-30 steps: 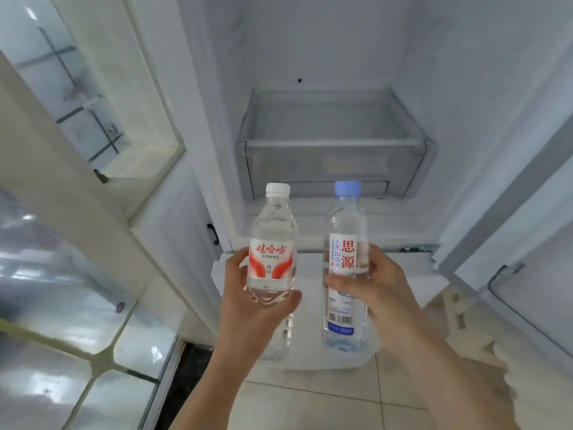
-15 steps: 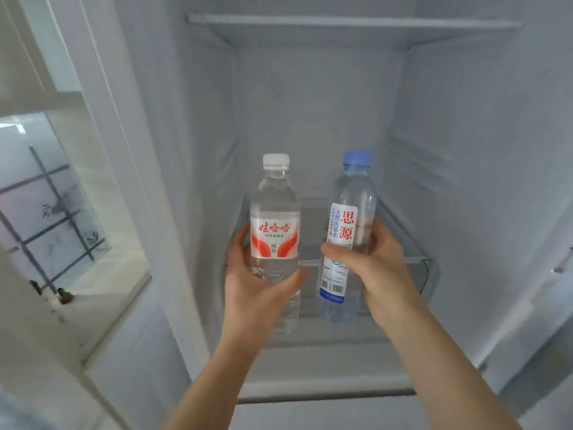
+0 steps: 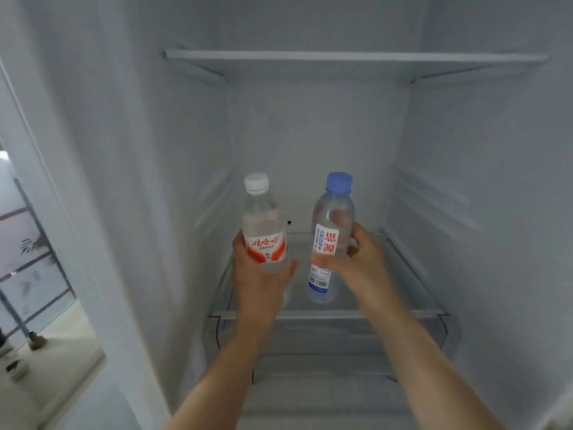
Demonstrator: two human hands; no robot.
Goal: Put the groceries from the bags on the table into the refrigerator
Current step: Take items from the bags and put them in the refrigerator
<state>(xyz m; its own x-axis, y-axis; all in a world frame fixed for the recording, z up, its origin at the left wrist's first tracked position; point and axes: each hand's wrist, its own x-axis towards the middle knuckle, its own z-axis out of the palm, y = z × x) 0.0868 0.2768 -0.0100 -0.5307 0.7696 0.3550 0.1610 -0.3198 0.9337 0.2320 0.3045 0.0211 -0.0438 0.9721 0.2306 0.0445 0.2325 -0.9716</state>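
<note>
Left grip round white-capped bottle midsection; right grip round blue-capped bottle.

The white-capped bottle at nine o'clock carries 娃哈哈 on its red-and-white label, while the blue-capped bottle at three o'clock reads 思源 (smaller print beside it: 天然山泉水).

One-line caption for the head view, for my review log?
Left hand and right hand hold a white-capped bottle and a blue-capped bottle over the refrigerator's glass shelf.
</note>
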